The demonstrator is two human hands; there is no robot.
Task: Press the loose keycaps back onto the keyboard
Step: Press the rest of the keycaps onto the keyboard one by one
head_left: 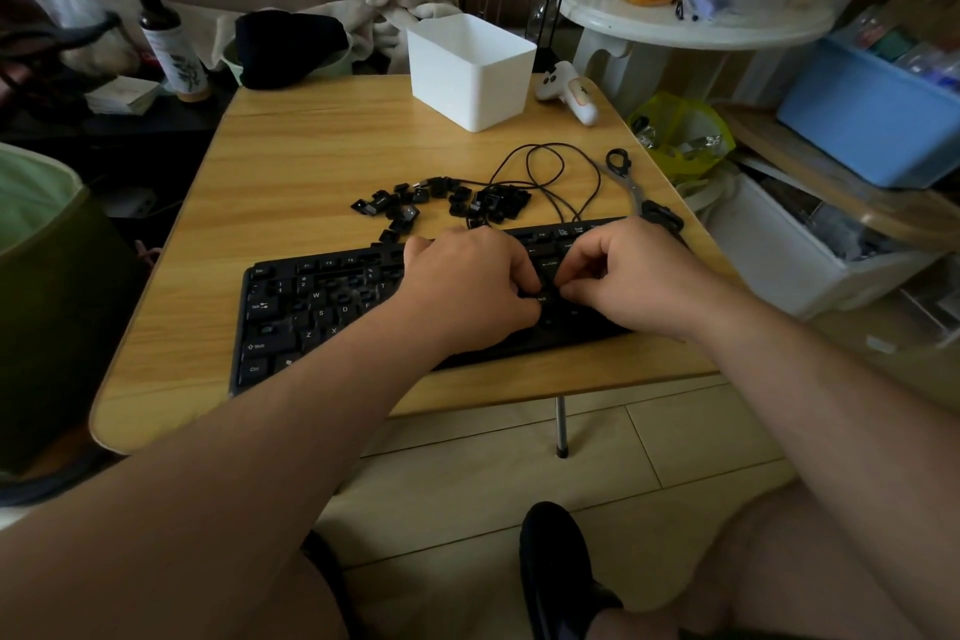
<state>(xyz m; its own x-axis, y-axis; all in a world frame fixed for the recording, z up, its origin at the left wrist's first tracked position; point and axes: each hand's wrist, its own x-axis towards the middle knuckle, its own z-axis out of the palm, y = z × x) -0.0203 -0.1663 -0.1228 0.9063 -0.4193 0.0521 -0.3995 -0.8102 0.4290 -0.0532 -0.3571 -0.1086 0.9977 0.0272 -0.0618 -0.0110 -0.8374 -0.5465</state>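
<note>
Both the left hand (467, 283) and right hand (631, 276), fingers curled at frame centre, appear to be seating one keycap (542, 297) into the keyboard (291, 322), after which another from the loose keycaps (441, 203) above needs aligning and firm pressure.

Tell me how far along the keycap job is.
Done: many keys on the keyboard are seated, such as Esc, Shift and Ctrl. In hand: the left hand and right hand meet over a key at the keyboard's right side, fingers curled around it. Left: a pile of loose keycaps on the table, and empty sockets in the upper rows.
</note>
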